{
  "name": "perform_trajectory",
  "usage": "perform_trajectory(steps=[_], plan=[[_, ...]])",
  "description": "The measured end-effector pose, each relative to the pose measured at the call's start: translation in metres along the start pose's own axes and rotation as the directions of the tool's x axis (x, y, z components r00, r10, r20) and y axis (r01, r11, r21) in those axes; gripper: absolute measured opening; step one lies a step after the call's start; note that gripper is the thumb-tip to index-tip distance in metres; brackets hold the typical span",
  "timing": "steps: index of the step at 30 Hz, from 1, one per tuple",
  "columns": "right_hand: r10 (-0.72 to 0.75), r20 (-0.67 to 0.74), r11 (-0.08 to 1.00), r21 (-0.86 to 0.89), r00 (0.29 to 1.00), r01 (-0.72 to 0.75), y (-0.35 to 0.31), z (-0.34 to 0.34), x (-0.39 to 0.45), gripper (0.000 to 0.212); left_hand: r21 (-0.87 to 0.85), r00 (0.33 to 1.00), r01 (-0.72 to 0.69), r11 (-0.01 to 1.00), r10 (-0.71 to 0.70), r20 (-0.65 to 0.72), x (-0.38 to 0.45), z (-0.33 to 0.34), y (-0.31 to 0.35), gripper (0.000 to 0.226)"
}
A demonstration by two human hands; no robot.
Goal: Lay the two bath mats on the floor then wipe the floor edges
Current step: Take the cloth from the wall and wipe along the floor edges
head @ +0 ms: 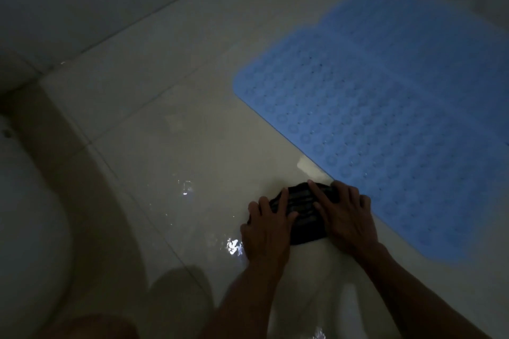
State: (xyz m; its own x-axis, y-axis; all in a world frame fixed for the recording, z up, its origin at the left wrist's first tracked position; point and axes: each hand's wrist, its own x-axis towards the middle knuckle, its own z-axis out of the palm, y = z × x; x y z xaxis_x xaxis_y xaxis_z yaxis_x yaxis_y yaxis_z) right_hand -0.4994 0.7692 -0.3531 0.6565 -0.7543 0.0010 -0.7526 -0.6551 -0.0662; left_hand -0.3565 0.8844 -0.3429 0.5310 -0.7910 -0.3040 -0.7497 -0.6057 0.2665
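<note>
Here, I see both hands, left hand point(265, 231) and right hand point(345, 215), pressing a dark cloth point(300, 212) flat on the wet floor point(165, 132), fingers spread wide. The blue bath mat point(385, 107) lies just right of it, its long edge running away diagonally, nearer the right hand.

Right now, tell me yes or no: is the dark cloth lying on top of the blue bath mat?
No: the dark cloth lies on the tiled floor beside the blue bath mat, under both hands.

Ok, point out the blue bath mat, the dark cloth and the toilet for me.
blue bath mat point(385, 107): head view, middle of its dimpled top.
dark cloth point(301, 201): head view, striped part showing between the two hands.
toilet point(24, 201): head view, pale bowl side at left edge.
</note>
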Motion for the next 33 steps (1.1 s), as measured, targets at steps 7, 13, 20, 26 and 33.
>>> perform_trajectory(steps=[7,13,20,26,33], plan=[[-0.081,0.047,0.996,0.045,0.996,0.079,-0.026,0.001,0.054,0.049,0.035,0.988,0.123,0.992,-0.119,-0.097,0.029,-0.018,-0.027,0.058],[-0.203,0.047,0.975,0.103,0.978,0.197,-0.048,0.001,0.109,0.048,0.016,0.965,0.262,0.965,-0.262,-0.015,0.055,-0.043,-0.039,0.055],[-0.371,0.018,0.917,0.162,0.928,0.364,-0.064,0.004,0.164,0.048,0.048,0.906,0.424,0.904,-0.422,-0.039,0.080,-0.065,-0.040,0.058],[-0.397,0.081,0.908,0.177,0.914,0.379,-0.082,0.007,0.196,0.049,0.061,0.864,0.502,0.862,-0.503,-0.012,0.108,-0.080,-0.049,0.054],[-0.363,0.057,0.924,0.154,0.930,0.351,-0.106,0.012,0.235,0.050,0.059,0.875,0.482,0.874,-0.483,0.002,0.149,-0.102,-0.079,0.054]])
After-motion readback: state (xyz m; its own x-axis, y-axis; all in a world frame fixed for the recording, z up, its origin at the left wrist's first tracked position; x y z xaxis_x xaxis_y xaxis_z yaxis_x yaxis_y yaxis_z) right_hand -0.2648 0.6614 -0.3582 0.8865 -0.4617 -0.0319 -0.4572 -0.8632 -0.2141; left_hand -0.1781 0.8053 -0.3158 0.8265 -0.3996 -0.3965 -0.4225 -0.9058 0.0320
